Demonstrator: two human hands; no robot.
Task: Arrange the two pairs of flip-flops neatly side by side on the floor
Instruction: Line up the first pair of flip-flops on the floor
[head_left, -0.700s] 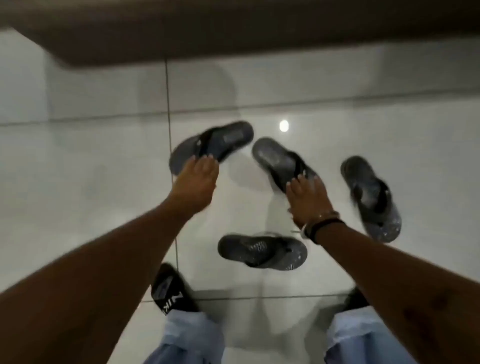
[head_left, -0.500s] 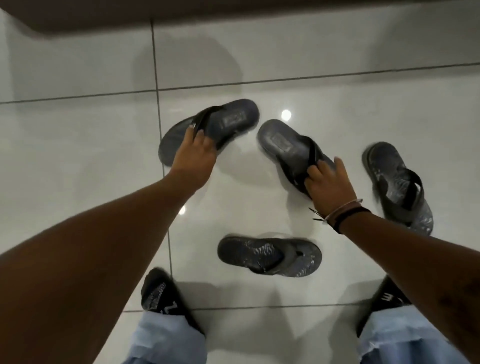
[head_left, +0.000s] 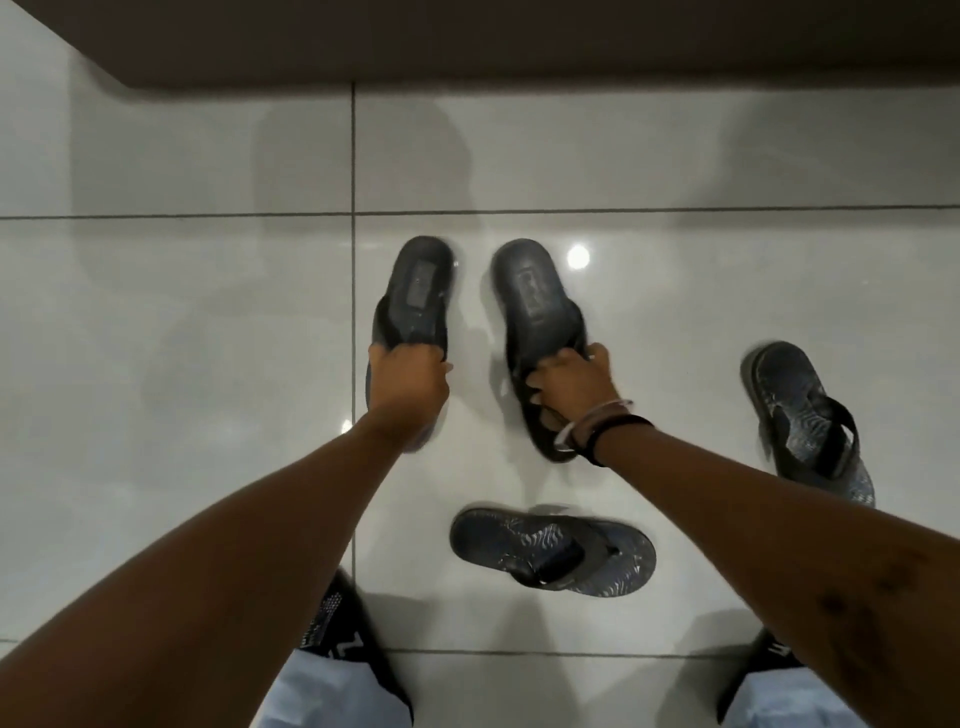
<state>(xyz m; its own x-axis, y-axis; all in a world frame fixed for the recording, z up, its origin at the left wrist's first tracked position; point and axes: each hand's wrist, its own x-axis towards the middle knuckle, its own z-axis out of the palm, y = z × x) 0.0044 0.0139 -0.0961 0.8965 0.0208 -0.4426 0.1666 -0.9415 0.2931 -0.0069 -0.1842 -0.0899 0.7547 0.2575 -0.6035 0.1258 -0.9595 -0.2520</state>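
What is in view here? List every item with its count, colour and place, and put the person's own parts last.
plain flip-flops: 2, dark grey, upper centre of the floor, roughly parallel with heels pointing away; one under the left hand, one under the right hand.
patterned flip-flops: 2, dark with a pale pattern; one lying crosswise at lower centre, one at right.
floor: 1, glossy white tiles with dark grout lines.
dark brown band: 1, along the top edge; cannot tell what it is.
left hand: 1, closed on its flip-flop.
right hand: 1, closed on its flip-flop.
wristbands: pale and black, right wrist.
black slides: 2, bottom edge.
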